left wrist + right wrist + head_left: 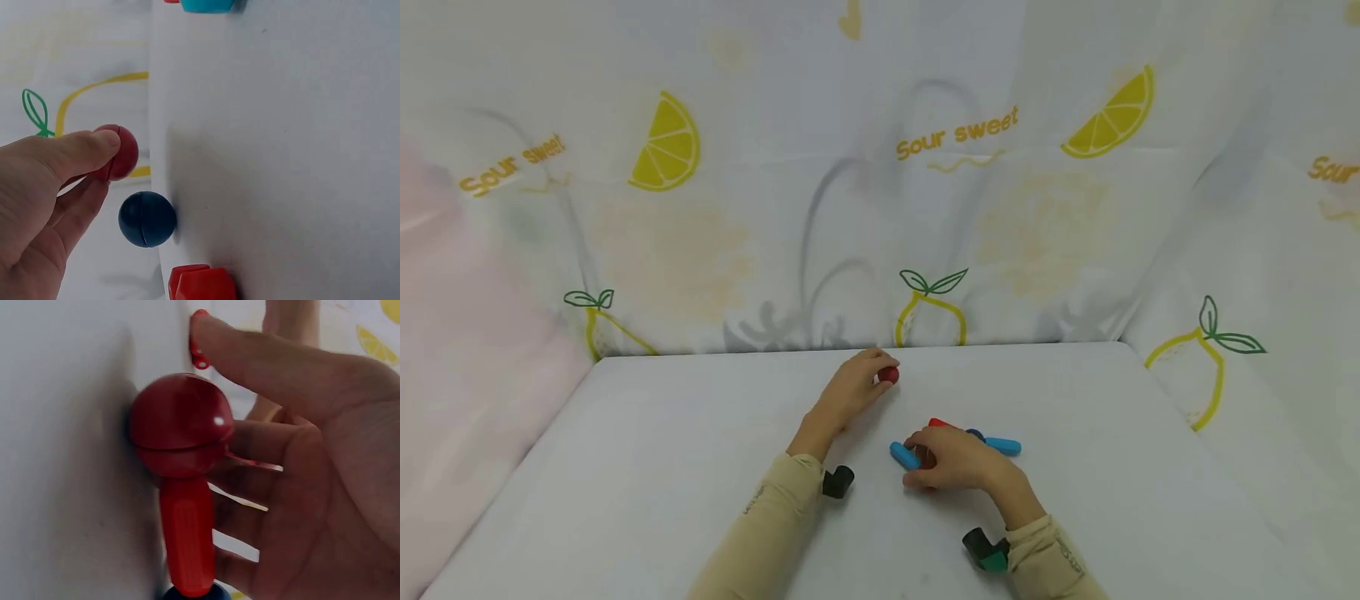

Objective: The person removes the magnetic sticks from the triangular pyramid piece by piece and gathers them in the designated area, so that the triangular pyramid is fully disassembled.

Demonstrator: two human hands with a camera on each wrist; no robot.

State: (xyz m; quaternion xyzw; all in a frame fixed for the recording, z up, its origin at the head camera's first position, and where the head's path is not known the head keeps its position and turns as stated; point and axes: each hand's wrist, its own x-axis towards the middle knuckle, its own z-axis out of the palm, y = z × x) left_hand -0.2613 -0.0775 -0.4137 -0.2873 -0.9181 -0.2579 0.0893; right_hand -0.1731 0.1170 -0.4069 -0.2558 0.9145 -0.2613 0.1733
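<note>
Near the table's far edge my left hand (859, 383) pinches a dark red ball (119, 152) between thumb and fingers, raised off the tabletop in the left wrist view. My right hand (958, 461) arches around a second dark red ball (181, 425), its thumb spread apart from the other fingers. That ball adjoins a red stick (187, 537), with a dark blue ball (197, 592) at the stick's far end. A blue stick (904, 455) lies beside the right fingertips. Whether the right fingers touch the ball is hard to tell.
Behind the right hand lie another red stick (942, 423), a dark blue ball (976, 434) and a blue stick (1003, 447). The white table (662, 467) ends at a lemon-printed curtain (820, 250). Black wrist cameras (838, 482) sit at both sleeves.
</note>
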